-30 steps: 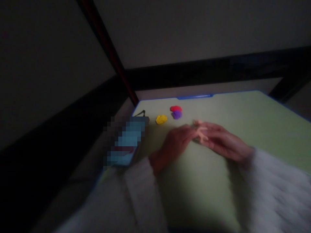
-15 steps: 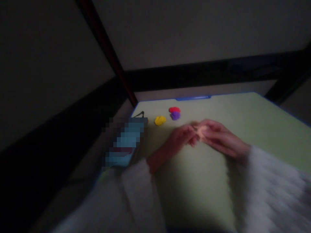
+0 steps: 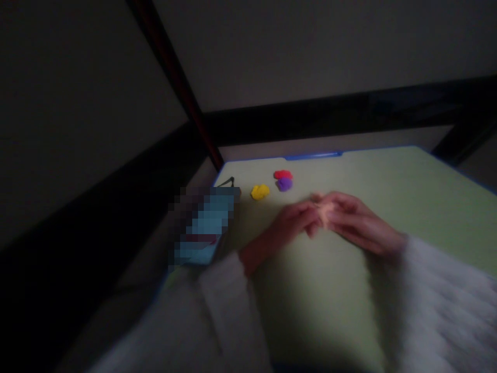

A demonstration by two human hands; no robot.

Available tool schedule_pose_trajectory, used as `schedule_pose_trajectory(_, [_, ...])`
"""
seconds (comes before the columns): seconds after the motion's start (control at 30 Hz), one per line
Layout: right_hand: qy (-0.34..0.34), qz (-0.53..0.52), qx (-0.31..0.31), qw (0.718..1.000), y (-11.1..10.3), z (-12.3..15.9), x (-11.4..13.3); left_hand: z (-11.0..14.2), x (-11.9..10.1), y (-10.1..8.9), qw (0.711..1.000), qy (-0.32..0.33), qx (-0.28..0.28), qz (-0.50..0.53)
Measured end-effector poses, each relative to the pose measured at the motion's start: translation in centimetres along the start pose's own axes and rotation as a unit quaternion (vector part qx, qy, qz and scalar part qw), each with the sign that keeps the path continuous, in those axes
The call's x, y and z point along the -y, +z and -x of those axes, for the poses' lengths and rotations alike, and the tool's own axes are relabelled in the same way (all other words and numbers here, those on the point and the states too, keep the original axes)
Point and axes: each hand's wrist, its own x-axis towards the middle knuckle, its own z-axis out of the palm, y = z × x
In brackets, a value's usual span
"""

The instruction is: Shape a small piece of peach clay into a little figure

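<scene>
A pale, peach-coloured lump of modelling clay (image 3: 324,213) is pinched between the fingers of both my hands, above the middle of the table. My left hand (image 3: 297,217) grips it from the left, fingertips and thumb closed on its edge. From the other side my right hand (image 3: 355,220) has its thumb and fingers pressed on the same lump. Fingers cover much of the clay and the picture is dim and blurred, so its exact shape is unclear. Beyond my hands lie a yellow lump (image 3: 260,192), a purple lump (image 3: 284,184) and a red lump (image 3: 283,174) of clay.
The pale green tabletop (image 3: 310,290) has a blue edge, with a blue handle-like strip (image 3: 313,155) at its far side. A blurred-out light blue object (image 3: 212,223) stands at the left edge. Dark wall trim runs behind the table.
My fingers have shifted slightly on the peach clay, with the left thumb now pressed further over it. The whole view has slid a little; the other lumps stay put on the table.
</scene>
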Motion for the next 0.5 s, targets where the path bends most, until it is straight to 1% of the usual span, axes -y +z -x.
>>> schedule_pose_trajectory(0.1, [0.009,-0.015,-0.024,1.0,-0.06,0.03,0.09,-0.14,0.34,0.13,0.997,-0.027,-0.01,0.073])
schedule_pose_trajectory(0.17, [0.007,-0.013,-0.035,0.999,-0.08,0.0,0.07,-0.14,0.51,0.06,0.996,-0.032,-0.002,0.083])
schedule_pose_trajectory(0.27, [-0.002,0.003,-0.019,1.0,-0.01,-0.1,-0.03,-0.06,0.58,-0.22,0.999,-0.017,0.019,0.04])
schedule_pose_trajectory(0.4, [-0.018,0.02,0.004,1.0,0.2,-0.23,-0.18,0.03,0.52,-0.45,1.0,-0.004,0.008,-0.024])
schedule_pose_trajectory(0.5, [-0.025,0.028,0.017,0.999,0.28,-0.22,-0.25,0.1,0.4,-0.28,0.999,0.0,0.002,-0.039])
